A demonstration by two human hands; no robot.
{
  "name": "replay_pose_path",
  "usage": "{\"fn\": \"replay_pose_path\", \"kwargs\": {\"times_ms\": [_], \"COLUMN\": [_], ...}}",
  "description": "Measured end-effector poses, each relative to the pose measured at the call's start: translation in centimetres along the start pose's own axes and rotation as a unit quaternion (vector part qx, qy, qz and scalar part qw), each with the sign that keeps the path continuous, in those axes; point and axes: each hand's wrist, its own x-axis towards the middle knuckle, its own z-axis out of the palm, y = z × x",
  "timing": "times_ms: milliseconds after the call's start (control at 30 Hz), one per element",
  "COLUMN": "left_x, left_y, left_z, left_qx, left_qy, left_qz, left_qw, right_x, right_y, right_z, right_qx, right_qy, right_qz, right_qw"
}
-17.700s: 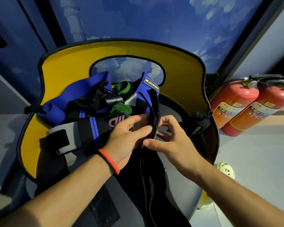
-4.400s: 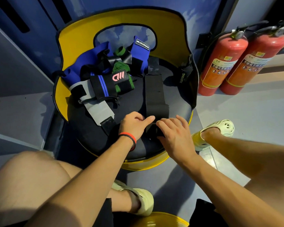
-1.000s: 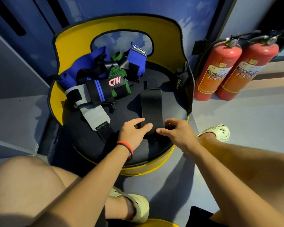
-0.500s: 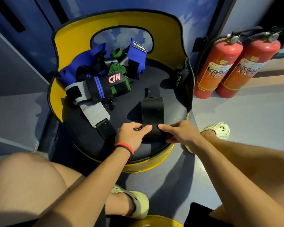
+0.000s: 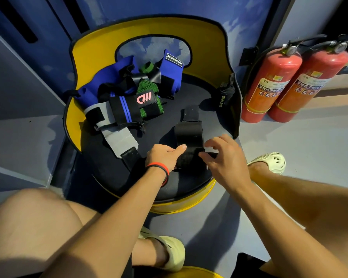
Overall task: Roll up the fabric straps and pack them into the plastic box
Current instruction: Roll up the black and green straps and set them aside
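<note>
A black strap is being rolled on the chair seat.
Its rolled near end is being gripped by the left hand. The right hand is being held at the roll's other end with blurred, curled fingers, so its grip cannot be told. The other straps are being supported in a heap at the seat's back.

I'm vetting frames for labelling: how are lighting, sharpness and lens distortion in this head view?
Head view: warm light on the fire extinguishers; the black strap nearly merges with the dark seat pad; fingers of the right hand look slightly motion-blurred; lines on the wall splay with wide-angle distortion.
</note>
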Motion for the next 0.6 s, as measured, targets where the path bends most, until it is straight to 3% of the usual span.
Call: {"fn": "replay_pose_path", "kwargs": {"times_ms": [100, 167, 267, 467, 600], "left_x": [0.4, 0.4, 0.4, 1.4, 3.2], "left_y": [0.3, 0.5, 0.8, 2.3, 4.5], "left_z": [-0.1, -0.2, -0.4, -2.2, -2.1], "left_qx": [0.025, 0.035, -0.021, -0.099, -0.231], "left_qy": [-0.002, -0.009, -0.027, -0.116, -0.069], "left_qz": [-0.011, -0.026, -0.071, -0.133, -0.129], "left_qw": [1.0, 0.999, 0.997, 0.979, 0.962], "right_x": [-0.5, -1.3, -2.1, -1.5, -0.9], "right_y": [-0.6, -1.1, -1.4, -1.2, -1.1], "right_z": [0.0, 0.7, 2.1, 2.7, 2.2], "right_qx": [-0.054, -0.09, -0.138, -0.155, -0.148], "right_qy": [0.014, -0.02, -0.061, -0.032, -0.06], "right_qz": [-0.138, -0.18, -0.165, -0.162, -0.166], "right_qw": [0.989, 0.979, 0.975, 0.974, 0.973]}}
